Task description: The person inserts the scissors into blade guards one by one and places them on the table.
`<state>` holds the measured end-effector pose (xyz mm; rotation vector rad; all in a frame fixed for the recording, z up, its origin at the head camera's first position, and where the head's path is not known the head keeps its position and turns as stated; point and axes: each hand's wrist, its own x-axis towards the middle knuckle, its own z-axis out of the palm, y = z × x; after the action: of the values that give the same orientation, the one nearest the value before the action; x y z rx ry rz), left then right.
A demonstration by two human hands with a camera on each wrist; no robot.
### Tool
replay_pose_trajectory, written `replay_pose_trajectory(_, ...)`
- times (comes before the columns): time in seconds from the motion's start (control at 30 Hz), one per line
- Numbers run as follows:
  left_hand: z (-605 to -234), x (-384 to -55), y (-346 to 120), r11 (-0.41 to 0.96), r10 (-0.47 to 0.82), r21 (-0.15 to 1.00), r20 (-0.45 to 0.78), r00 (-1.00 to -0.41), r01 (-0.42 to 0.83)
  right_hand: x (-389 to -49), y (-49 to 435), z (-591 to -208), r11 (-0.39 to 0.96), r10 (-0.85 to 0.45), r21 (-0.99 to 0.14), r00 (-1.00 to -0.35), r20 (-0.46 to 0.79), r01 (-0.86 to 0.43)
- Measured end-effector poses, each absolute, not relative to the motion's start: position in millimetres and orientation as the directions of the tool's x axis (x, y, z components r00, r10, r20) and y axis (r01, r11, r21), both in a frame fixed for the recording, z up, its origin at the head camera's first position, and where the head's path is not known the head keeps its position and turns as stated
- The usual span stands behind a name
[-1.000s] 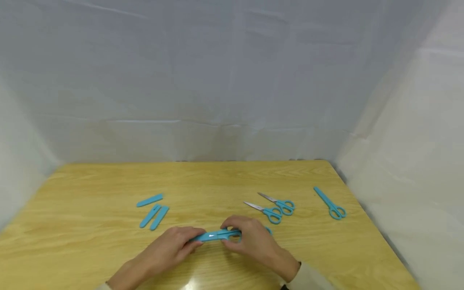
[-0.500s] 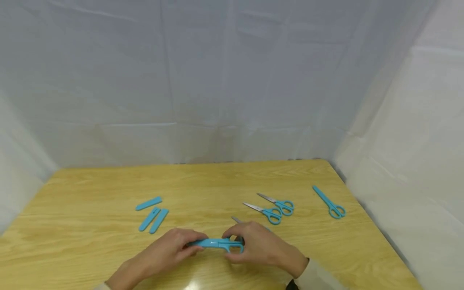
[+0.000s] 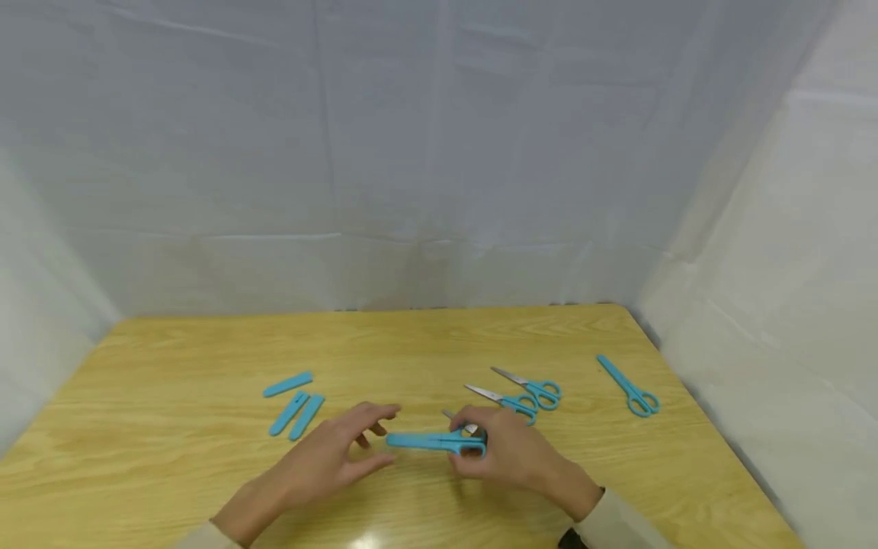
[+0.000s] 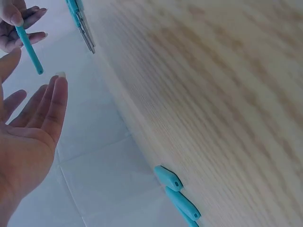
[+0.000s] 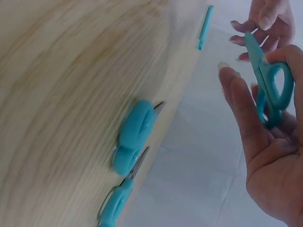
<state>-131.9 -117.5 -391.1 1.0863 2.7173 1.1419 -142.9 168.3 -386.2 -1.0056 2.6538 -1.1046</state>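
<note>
My right hand (image 3: 517, 454) holds light-blue scissors (image 3: 472, 444) by the finger loops, above the table. A matching blade cover (image 3: 418, 441) sits over their blades and points left. My left hand (image 3: 328, 457) is just off the cover's tip, fingers and thumb spread apart around nothing. The left wrist view shows a gap between the cover's end (image 4: 35, 64) and the left fingertips. Two bare-bladed scissors (image 3: 545, 393) lie beyond the right hand. A third blade tip (image 3: 447, 414) pokes out behind that hand, which hides the rest.
Three loose blue blade covers (image 3: 289, 412) lie on the left of the wooden table (image 3: 411, 351). Another pair of covered scissors (image 3: 622, 379) lies near the right edge. Pale sheeting (image 3: 411, 152) hangs behind the table and at both sides.
The left hand gripped the cover in both earlier frames and has now let go, its fingers spreading. The right hand has shifted slightly right with the covered scissors.
</note>
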Motion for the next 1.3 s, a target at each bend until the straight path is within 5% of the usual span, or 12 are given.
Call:
replay_pose_trajectory(0.33,-393,-137,-117,0.539,0.577,0.560,0.298,-0.760,0.629,-156,197,-386,0.588,-0.427,-0.671,-0.878,0.218,-0.452)
replay_pose_trajectory(0.6,-396,-144,-112,0.597,0.582,0.405,0.376,-0.721,0.693,-173,233,-389,0.635,-0.162,-0.706,-0.947,0.277,-0.315)
replay_pose_trajectory(0.93,-396,-160,-98,0.609,0.647,0.278,0.368,-0.668,0.743,-191,281,-403,0.695,0.097,-0.717,-0.980,0.172,-0.058)
replay_pose_trajectory(1.3,-398,-171,-77,0.593,0.717,0.144,0.354,-0.601,0.792,-195,324,-411,0.736,0.204,-0.670,-0.975,0.082,0.098)
